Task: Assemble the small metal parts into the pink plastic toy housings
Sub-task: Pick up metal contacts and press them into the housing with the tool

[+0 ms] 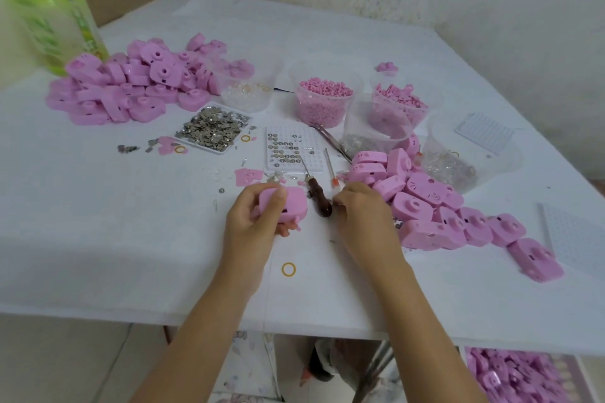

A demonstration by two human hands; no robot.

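Item: one pink housing (289, 206), held just above the white table (131, 222) near its front middle, gripped by the left hand (252, 222) with the thumb across its top and the fingers curled beneath. Right hand (360, 213), at 3 o'clock of the housing: fingers curled inward, tips close to the tools; whether they pinch anything cannot be told. Between the hands: awl (320, 198) with a dark wooden handle, lying on the table, shaft pointing to 12 o'clock. Just beside it at 1 o'clock: thin tool with an orange handle (330, 170). At 12 o'clock: white peg tray (314, 147), partly filled with small round metal parts. At 11 o'clock: shallow tray of loose metal pieces (212, 129). At 10 o'clock, well apart: large heap of pink housings (131, 91), with a blurred green bottle (55, 23) behind it. At 3 o'clock, past the right hand: second heap of housings (425, 203). At 1 o'clock: clear tubs, one of pink beads (324, 101), one of pink pieces (399, 105). At 6 o'clock: yellow rubber band (288, 269), lying flat.
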